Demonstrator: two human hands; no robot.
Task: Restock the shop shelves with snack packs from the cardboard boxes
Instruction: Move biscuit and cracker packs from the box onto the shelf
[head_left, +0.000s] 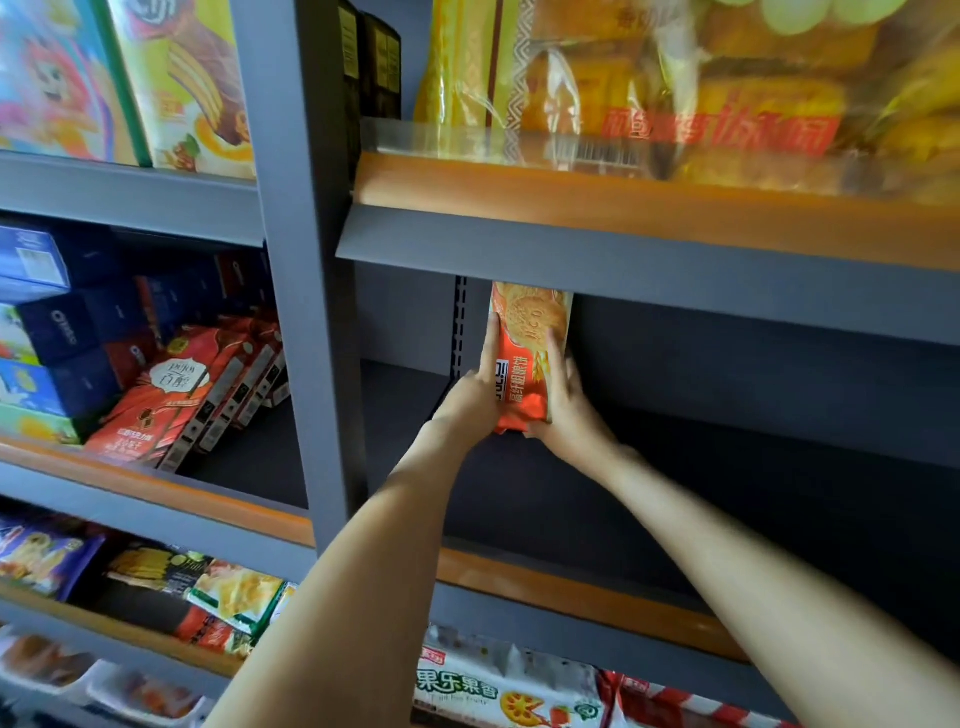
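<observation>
While clasped upright right of the grey post, deep in the dark shelf bay, apt to topple forward once released: no neighbour to lean on. Could also snag on the shelf lip above, top edge hidden there, perhaps touching.

Left of the post, bay holding stacked blue boxes and slumped red boxes. Right of the post, left hand curled round the orange biscuit pack, right hand gripping its other side. Higher up, yellow snack bags filling the upper bay.
</observation>
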